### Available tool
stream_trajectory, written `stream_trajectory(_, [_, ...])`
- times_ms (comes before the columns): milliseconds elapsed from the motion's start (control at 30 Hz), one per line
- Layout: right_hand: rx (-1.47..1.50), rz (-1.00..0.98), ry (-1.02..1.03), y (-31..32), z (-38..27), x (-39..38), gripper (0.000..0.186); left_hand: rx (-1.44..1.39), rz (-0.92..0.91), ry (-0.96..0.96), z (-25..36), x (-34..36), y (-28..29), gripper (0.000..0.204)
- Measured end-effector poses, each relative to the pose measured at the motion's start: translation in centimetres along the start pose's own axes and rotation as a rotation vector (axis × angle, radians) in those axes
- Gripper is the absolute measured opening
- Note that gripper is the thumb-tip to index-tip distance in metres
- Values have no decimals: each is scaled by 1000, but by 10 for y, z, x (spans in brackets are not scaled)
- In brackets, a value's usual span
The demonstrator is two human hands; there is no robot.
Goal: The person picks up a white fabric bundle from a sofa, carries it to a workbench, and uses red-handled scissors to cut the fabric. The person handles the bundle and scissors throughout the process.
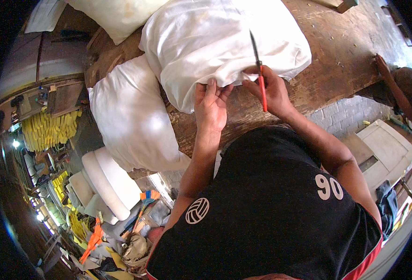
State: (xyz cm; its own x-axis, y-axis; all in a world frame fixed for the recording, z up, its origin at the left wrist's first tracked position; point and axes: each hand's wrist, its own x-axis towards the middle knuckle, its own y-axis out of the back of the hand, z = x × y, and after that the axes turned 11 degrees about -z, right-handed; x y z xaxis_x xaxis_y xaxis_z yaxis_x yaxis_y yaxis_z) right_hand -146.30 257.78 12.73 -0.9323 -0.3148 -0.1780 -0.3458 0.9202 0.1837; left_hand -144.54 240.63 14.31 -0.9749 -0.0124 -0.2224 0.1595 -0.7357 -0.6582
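Note:
A large stuffed white cushion (215,42) lies on the worn wooden table in front of me. My left hand (211,105) is closed on its near edge, thumb above the cloth and fingers partly tucked beneath. At the same edge, just to the right, my right hand (272,91) is closed around red-handled scissors (262,88), seen edge-on. Their dark pointed blades aim away from me above the white cloth. The thumb and forefinger of that hand also reach the cushion's edge; folds hide exactly what they pinch.
A second white cushion (126,112) hangs over the near left edge of the table (330,51). A cream cushion (117,16) lies behind it. Another person's arm (393,84) touches the table at right. Yellow foam strips (52,128), a broom (147,198) and white foam (110,184) are at left.

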Motion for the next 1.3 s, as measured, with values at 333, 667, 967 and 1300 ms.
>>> stream_trajectory(333, [-37,-149,106,-17,6,11,26,-34,9,49,-9,-4,24,30])
stream_trajectory(667, [-10,-172,109,-12,8,0,24,-355,-42,305,-15,-17,20,29])
stream_trajectory(967, [17,-126,86,-13,11,-8,23,-123,-34,150,-27,-17,21,12])
stream_trajectory(1300, [640,-388,-486,7,-37,-47,61,19,-13,-3,-6,-2,1,11])
